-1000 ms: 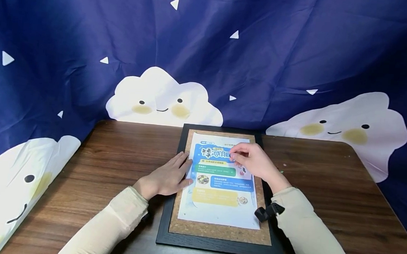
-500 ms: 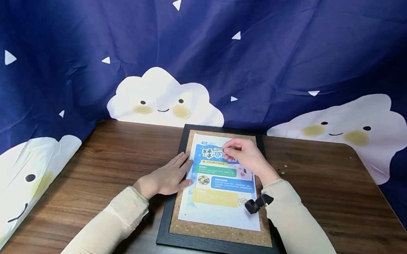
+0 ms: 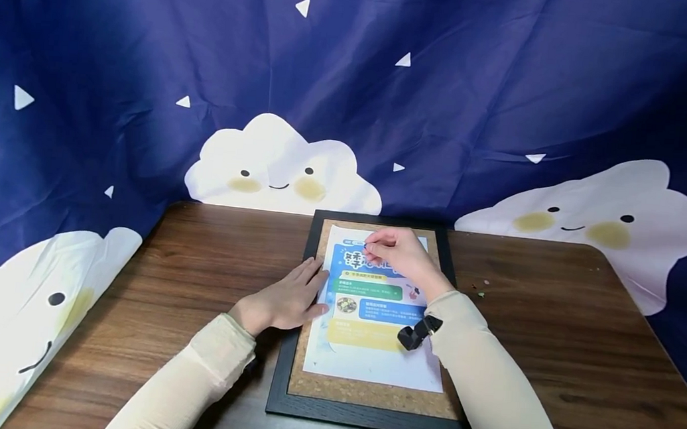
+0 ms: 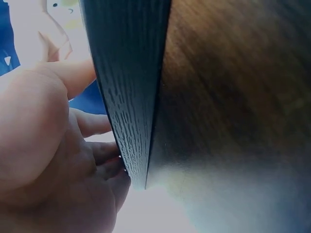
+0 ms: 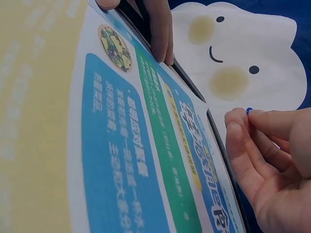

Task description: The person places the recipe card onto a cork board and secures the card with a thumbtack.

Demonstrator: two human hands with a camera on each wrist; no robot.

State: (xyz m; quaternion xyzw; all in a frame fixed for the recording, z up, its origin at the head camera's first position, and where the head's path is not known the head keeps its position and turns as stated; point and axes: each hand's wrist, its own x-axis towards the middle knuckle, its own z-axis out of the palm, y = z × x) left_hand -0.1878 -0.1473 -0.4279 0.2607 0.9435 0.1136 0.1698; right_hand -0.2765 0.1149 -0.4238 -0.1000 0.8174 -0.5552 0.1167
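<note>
A printed paper poster with blue, green and yellow blocks lies on a cork board in a black frame. My left hand rests with extended fingers across the frame's left side and the poster's left edge; the left wrist view shows the hand beside the frame's side. Above the poster's upper part, my right hand pinches a small blue pushpin between thumb and index finger. Only the pin's blue head peeks out, its point being hidden. The right hand covers some of the title.
Small coloured bits, one of them green, lie on the brown wooden table right of the frame. Behind the table hangs a dark blue cloth printed with smiling clouds.
My right hand has moved left over the poster, from the right part of the title towards the upper left, still pinching the pushpin. The left hand has stayed in place.
</note>
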